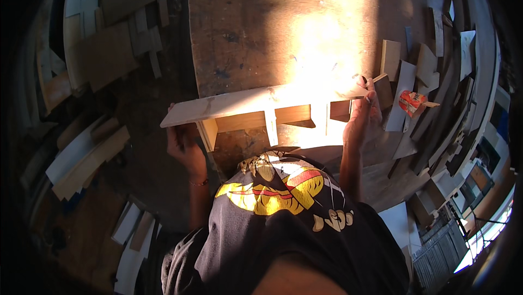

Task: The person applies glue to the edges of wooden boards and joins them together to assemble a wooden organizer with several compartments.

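A long wooden shelf piece (234, 105), a pale board with several short dividers under it, spans the space in front of my body over the near side of the workbench. It tilts, its left end lower in the picture than its right. My left hand (185, 146) grips the left end, with fingertips showing at the board's edge and the rest of the fingers partly behind it. At the other end my right hand (364, 110) holds the board, thumb and fingers around its corner. Bright sunlight washes out detail near that end.
The brown, stained workbench (234, 38) stretches away ahead, with a strong sunlit band across it. Wood offcuts (390, 60) and a red-and-white packet (412, 103) lie to the right. Stacked boards (117, 38) fill the far left, and more curved-looking planks (90, 156) lie nearer left.
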{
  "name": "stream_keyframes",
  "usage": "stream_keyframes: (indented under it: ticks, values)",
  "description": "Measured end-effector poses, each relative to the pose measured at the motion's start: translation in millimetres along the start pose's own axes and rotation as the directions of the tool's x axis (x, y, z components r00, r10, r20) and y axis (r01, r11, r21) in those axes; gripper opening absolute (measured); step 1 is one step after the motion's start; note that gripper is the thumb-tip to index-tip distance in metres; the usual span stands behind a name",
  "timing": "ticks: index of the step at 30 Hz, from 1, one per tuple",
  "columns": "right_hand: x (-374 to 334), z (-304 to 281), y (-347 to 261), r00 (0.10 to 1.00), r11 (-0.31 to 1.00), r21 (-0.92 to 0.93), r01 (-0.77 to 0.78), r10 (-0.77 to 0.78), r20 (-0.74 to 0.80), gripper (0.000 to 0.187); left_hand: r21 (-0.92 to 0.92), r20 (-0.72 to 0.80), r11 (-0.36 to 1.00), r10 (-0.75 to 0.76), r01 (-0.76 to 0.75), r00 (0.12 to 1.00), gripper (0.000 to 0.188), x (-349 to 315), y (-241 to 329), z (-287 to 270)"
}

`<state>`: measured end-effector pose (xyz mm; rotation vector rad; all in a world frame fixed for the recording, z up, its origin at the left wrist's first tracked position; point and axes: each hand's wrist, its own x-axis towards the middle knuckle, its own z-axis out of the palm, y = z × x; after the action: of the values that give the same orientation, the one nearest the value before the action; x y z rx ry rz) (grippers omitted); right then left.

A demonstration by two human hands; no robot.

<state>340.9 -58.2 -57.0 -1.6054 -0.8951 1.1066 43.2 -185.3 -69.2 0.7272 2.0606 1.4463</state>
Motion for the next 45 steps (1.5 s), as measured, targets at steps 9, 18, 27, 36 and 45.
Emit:
stream_keyframes:
  ticks: [9,18,27,36,45]
  values:
    - [-1.7,8.9,-16.0,0.997,0.994,0.104,-0.033,0.026,0.067,0.066,-0.009,-0.059,0.998,-0.063,0.063,0.996,0.035,0.0,3.0,1.8]
    - [-3.7,7.3,-17.5,0.998,0.998,0.05,-0.028,0.025,0.063,0.069,0.014,-0.065,0.999,-0.045,0.046,0.997,0.036,-2.3,2.0,-2.1]
    - [-9.7,3.2,-20.3,0.997,0.998,0.053,-0.02,0.016,0.081,0.066,0.003,-0.096,1.0,-0.024,0.025,0.995,0.036,-5.1,5.9,-5.5]
    - [-9.4,4.2,-25.9,0.993,0.995,0.056,-0.083,0.077,0.092,0.067,0.031,-0.064,0.999,-0.041,0.043,0.997,0.036,-6.2,4.7,-8.8]
    - [-10.4,-5.1,-19.1,0.991,0.998,0.068,-0.016,0.007,0.131,0.069,0.042,-0.078,0.999,-0.023,0.026,0.997,0.034,-4.0,11.2,-13.3]
